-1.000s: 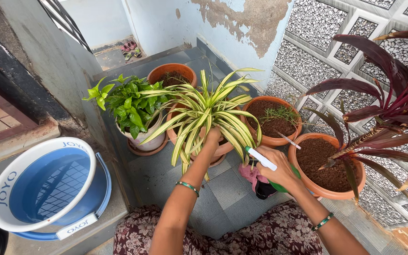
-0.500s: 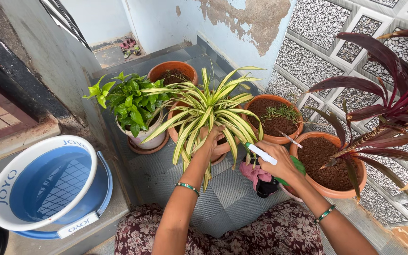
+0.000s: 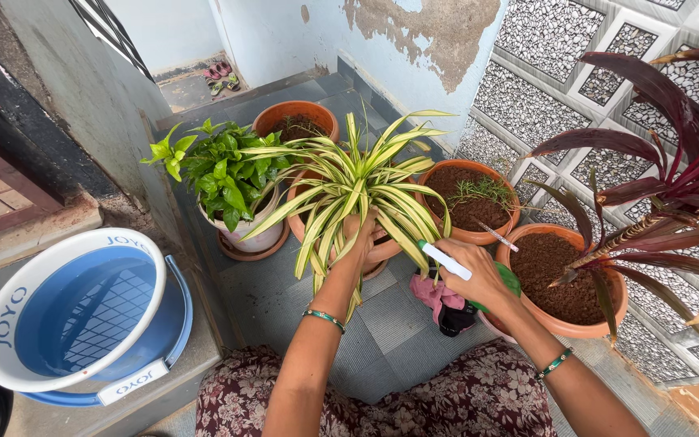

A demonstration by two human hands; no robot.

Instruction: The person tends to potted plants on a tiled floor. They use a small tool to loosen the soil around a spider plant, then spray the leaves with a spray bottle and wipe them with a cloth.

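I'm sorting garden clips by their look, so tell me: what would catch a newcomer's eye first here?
Probably the striped yellow-green plant at centre, its leaves parted by the left hand, while the right hand holds a green spray bottle with a white nozzle beside it. At the right edge a dark red-leaved plant spreads over a terracotta pot of bare soil. At lower left sits a blue and white bucket of water.

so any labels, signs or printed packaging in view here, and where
Round tub, lower left on the ledge: white rim and outside, blue inside, blue lettering printed around the rim.
Flat white tag on the tub's near edge: small rectangle with blue print.
Spray bottle in the right hand: green body, white nozzle, no label showing.
No signs or screens in view.
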